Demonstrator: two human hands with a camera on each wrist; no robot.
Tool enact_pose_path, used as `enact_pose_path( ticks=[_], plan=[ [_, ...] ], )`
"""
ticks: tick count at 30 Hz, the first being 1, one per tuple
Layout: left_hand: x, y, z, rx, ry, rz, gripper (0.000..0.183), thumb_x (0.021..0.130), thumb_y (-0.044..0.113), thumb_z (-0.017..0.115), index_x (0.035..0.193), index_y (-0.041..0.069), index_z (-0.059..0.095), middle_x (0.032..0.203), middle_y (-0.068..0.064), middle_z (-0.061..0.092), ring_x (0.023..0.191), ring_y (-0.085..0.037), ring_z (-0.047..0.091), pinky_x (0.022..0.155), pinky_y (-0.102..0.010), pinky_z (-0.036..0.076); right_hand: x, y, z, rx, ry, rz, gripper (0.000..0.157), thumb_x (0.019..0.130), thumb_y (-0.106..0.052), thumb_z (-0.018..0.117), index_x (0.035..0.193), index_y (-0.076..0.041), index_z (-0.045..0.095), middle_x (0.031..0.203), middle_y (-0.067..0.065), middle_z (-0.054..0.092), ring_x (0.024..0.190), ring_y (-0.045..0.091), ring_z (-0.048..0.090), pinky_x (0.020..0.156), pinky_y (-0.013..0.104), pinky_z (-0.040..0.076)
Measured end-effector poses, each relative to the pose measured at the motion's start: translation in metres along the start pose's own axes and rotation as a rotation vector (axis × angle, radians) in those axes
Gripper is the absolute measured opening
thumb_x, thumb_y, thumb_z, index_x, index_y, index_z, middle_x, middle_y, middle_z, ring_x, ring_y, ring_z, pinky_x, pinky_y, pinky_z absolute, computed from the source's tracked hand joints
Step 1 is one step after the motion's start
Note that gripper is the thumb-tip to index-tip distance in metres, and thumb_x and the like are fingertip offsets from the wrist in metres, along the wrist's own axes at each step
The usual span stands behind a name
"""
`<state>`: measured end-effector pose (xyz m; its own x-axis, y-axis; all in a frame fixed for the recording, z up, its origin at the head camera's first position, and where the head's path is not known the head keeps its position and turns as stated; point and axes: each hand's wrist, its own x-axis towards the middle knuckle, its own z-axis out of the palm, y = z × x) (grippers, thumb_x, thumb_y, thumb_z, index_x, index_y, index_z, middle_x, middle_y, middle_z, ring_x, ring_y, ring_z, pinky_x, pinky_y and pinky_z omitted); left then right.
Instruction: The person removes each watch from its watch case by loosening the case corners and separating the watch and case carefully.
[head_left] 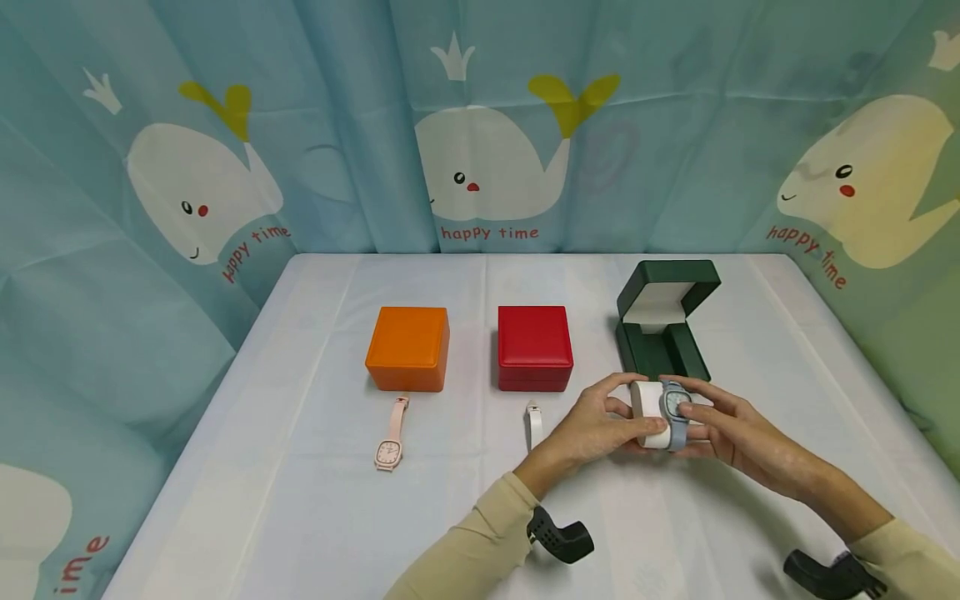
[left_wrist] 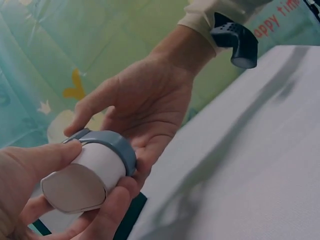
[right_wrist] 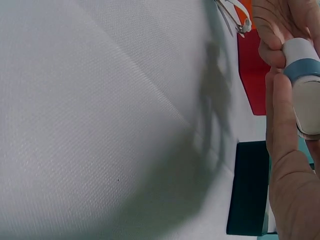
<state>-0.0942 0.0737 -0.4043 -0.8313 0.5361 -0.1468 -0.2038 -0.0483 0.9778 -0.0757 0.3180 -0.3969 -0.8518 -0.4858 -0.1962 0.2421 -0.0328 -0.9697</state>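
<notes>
A blue-grey wristwatch (head_left: 677,406) is wrapped around a white watch pillow (head_left: 647,410), held up in front of the open green watch box (head_left: 678,270). My left hand (head_left: 596,423) grips the pillow's left end, thumb on top and fingers curled beneath, as the left wrist view shows with the pillow's bare end (left_wrist: 75,190). From the other side my right hand (head_left: 750,437) holds the watch, its thumb over the dial and its fingers along the strap (right_wrist: 302,68).
A closed red box (head_left: 534,337) stands left of the green one, with a white watch (head_left: 535,423) before it, partly hidden by my left hand. Farther left is a closed orange box (head_left: 407,340) with a pink watch (head_left: 389,452) in front. A curtain (head_left: 480,150) hangs behind the table.
</notes>
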Motion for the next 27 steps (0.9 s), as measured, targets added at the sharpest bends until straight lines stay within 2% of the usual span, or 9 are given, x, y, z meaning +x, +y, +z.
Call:
enact_pose_path(
  ticks=[6, 15, 21, 27],
  plan=[
    [0.000, 0.001, -0.005, 0.028, 0.026, 0.009, 0.052, 0.091, 0.008, 0.078, 0.137, 0.019, 0.057, 0.086, -0.002, 0.067, 0.070, -0.011, 0.066, 0.070, -0.025, 0.057, -0.001, 0.003, -0.003, -0.012, 0.030, -0.034, 0.042, 0.110, -0.007, 0.039, 0.145, -0.029, 0.049, 0.131, 0.010, 0.053, 0.105, 0.032, 0.070, 0.088, 0.045, 0.056],
    [0.002, 0.002, -0.008, 0.026, 0.082, 0.007, 0.055, 0.089, 0.008, 0.079, 0.138, 0.017, 0.058, 0.085, -0.004, 0.066, 0.067, -0.013, 0.065, 0.067, -0.024, 0.056, -0.004, 0.005, -0.007, 0.043, -0.005, -0.040, 0.043, 0.109, -0.003, 0.038, 0.144, -0.026, 0.051, 0.129, 0.013, 0.059, 0.108, 0.034, 0.069, 0.092, 0.045, 0.053],
    [0.002, 0.001, -0.009, 0.026, 0.085, -0.001, 0.054, 0.089, 0.007, 0.079, 0.137, 0.020, 0.058, 0.088, -0.005, 0.064, 0.072, -0.013, 0.065, 0.071, -0.029, 0.058, -0.007, 0.006, -0.008, 0.043, -0.010, -0.033, 0.047, 0.107, 0.001, 0.041, 0.143, -0.026, 0.053, 0.128, 0.015, 0.059, 0.111, 0.033, 0.067, 0.092, 0.042, 0.054],
    [0.001, 0.003, -0.011, 0.032, 0.075, -0.002, 0.057, 0.090, 0.007, 0.078, 0.142, 0.017, 0.056, 0.090, -0.005, 0.064, 0.075, -0.014, 0.065, 0.073, -0.030, 0.059, -0.008, 0.009, -0.010, -0.010, -0.009, -0.009, 0.048, 0.105, 0.001, 0.046, 0.141, -0.028, 0.055, 0.127, 0.015, 0.058, 0.111, 0.030, 0.067, 0.091, 0.039, 0.055]
  ],
)
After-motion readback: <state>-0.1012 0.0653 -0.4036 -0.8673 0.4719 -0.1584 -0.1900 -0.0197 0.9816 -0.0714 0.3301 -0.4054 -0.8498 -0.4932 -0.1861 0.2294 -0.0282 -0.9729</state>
